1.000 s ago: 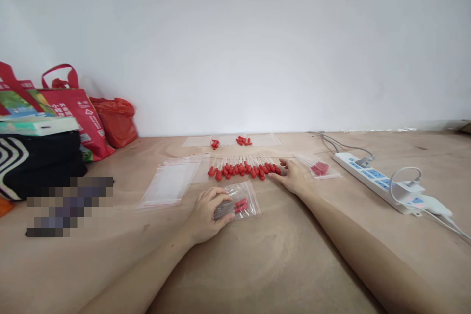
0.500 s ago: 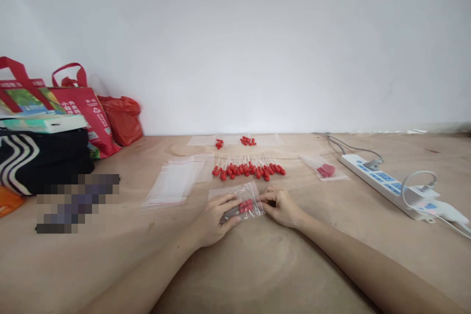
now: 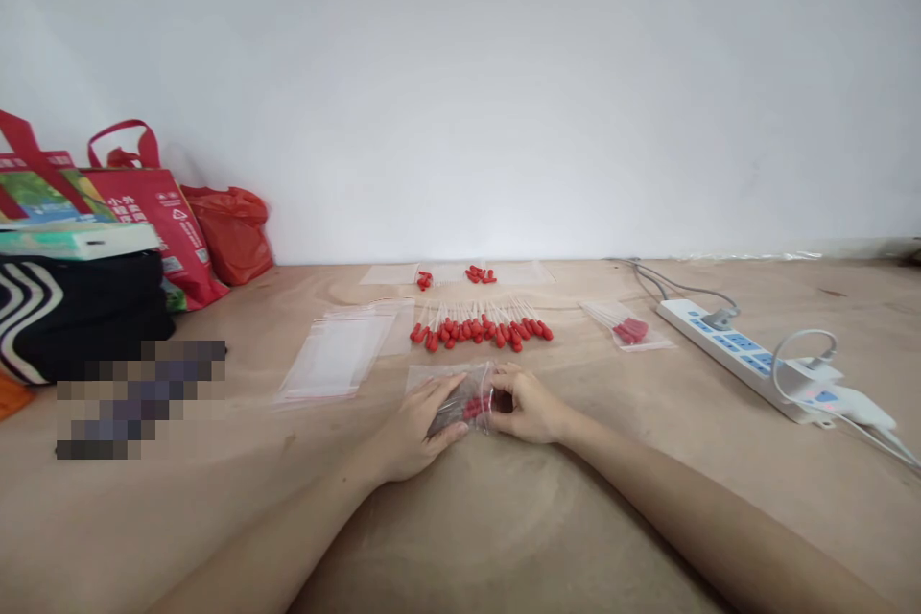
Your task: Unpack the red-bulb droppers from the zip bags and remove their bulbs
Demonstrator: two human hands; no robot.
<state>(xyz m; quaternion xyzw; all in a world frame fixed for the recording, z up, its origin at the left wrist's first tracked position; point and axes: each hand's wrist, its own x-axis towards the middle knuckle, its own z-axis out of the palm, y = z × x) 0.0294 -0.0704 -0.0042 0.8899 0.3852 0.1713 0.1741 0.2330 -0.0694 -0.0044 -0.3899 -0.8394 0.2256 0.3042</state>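
Observation:
A clear zip bag [image 3: 447,411] lies on the table before me, with red-bulbed droppers [image 3: 476,406] inside it. Only their red bulbs show plainly. My left hand [image 3: 415,432] grips the bag from the left, fingers over its top and thumb along its near edge. At the bag's right end, the fingers of my right hand [image 3: 531,408] close on the plastic edge. Just beyond, a row of loose droppers [image 3: 475,329] has its red bulbs facing me. A stack of flat zip bags [image 3: 338,355] sits to the left of that row.
To the right lie a filled bag of droppers [image 3: 630,331] and a white power strip [image 3: 741,355] with cables. Red pieces [image 3: 481,274] rest on bags near the wall. Shopping bags [image 3: 154,221] and a dark striped cloth [image 3: 86,312] crowd the left side.
My right hand has moved slightly left and closed in on the bag's right end, which is now bunched. My left hand stays on the bag. The view has shifted a little.

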